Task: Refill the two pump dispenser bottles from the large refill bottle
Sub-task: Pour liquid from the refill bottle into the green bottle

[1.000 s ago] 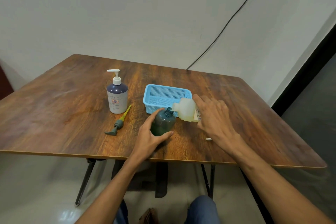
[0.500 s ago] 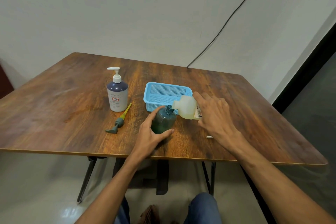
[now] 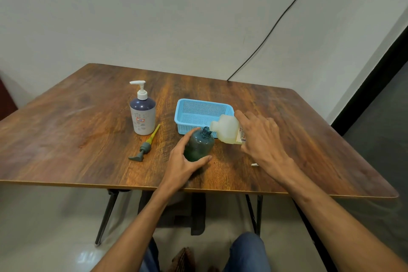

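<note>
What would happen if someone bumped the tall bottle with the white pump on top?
The white-pump bottle would probably wobble and could tip, since it stands tall with the pump sticking up high. Its wide, flat base should steady it against a small nudge. If it fell on its round side, it would likely roll on the smooth table.

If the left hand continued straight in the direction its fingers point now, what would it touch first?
Beyond the green bottle that the left hand already holds, probably the near wall of the blue basket, though depth is unclear.
</note>
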The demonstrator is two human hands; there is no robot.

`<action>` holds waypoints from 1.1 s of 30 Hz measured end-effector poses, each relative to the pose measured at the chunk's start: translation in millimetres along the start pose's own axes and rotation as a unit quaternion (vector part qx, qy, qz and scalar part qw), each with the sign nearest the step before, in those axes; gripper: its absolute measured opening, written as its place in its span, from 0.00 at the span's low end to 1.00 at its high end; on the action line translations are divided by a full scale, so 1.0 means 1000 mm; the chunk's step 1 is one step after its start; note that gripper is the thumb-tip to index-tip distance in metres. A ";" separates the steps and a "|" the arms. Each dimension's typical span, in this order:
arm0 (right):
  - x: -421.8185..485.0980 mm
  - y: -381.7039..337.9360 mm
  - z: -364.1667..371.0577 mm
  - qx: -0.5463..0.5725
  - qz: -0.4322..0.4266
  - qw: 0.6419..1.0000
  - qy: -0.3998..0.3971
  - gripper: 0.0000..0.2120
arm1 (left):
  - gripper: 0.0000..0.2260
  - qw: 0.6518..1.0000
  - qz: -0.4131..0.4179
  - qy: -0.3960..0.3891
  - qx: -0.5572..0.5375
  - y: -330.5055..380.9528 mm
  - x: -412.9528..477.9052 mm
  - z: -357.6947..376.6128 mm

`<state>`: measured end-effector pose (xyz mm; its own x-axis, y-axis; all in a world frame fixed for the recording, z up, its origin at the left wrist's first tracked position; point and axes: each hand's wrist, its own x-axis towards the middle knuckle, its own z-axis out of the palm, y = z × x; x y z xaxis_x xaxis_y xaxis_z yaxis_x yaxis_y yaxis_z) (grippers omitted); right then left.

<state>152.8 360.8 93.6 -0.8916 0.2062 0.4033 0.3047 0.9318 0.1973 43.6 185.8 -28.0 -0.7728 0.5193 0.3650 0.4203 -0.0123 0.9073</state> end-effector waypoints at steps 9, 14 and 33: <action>0.000 -0.001 -0.001 0.000 -0.003 1.000 0.002 0.39 | 0.37 1.000 -0.003 0.000 0.003 -0.001 0.000 -0.001; 0.000 -0.001 -0.001 0.001 0.000 1.000 -0.002 0.39 | 0.37 1.000 -0.002 -0.001 0.004 -0.002 0.001 -0.001; 0.001 0.000 0.001 -0.003 0.001 1.000 -0.004 0.40 | 0.36 1.000 -0.015 -0.002 0.005 0.000 0.000 -0.001</action>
<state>151.5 361.2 93.6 -0.8935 0.2110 0.3965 0.3090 0.9295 0.2015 42.9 185.1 -28.1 -0.7834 0.5222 0.3371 0.4022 0.0124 0.9155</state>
